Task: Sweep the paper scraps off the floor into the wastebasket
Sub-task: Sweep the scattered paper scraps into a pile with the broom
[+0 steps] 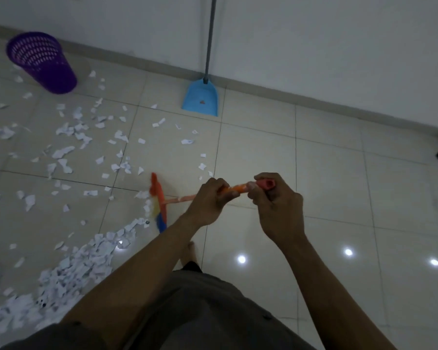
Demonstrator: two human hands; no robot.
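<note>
Partway through, by the look of things. Gathered so far: a dense heap of paper scraps (81, 263) on the floor (314, 160), below and to the left of the hands. Left to do: plenty. Loose bits strewn thinly above and left of the hands, out towards the purple wastebasket (42, 61), standing far up and left by the wall. Nothing plainly inside it, though hard to be sure from this angle. Blue dustpan (200, 99) propped against the wall well above the hands, untouched, holding only a small dark speck. On this evidence: heaping under way, scooping and tipping not yet begun.

Gripping the broom (159, 200) two-handed. Left hand (208, 200) curled round the orange handle lower down; right hand (276, 205) wrapped round the upper end, just under the red cap. Close together along the handle, a short stretch of it showing between them.

Long axis of the broom running almost straight across: from the cap at the right hand, leftwards and slightly down to the head. Head just left of the left hand, down at the floor, set crosswise to the handle, bristles facing left into the scraps. Blurred there, so probably mid-stroke. Pointing away from the bare tiles right of the hands and towards the litter.
</note>
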